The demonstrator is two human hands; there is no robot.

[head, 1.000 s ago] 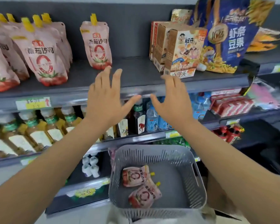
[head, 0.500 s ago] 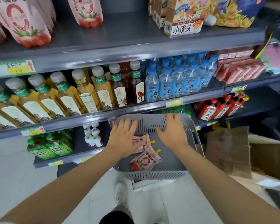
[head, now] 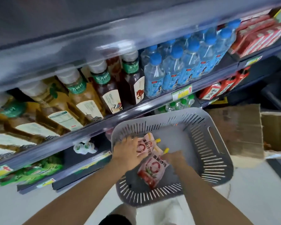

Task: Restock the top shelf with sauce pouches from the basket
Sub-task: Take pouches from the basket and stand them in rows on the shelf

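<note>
A grey slotted basket [head: 217,143] stands low in front of the shelves with two pink sauce pouches in it. My left hand [head: 126,153] lies over the left part of the upper pouch [head: 147,146], with its thumb on top and its fingers curled round the edge. My right hand [head: 173,158] is curled at the top of the lower pouch [head: 152,169], beside its yellow cap [head: 166,150]. Only the blurred front edge of the top shelf [head: 88,46] shows. The pouches stocked on that shelf are out of view.
Tea bottles [head: 81,101] and blue-capped water bottles [head: 173,70] fill the shelf above the basket. Red packs [head: 258,36] lie at the right. A cardboard box [head: 243,130] stands right of the basket. Green packs [head: 31,171] sit on the low left shelf, above pale floor.
Both hands dropped from the top shelf into the basket and closed on the two pouches. The view tilted down, so the stocked pouches left the frame.
</note>
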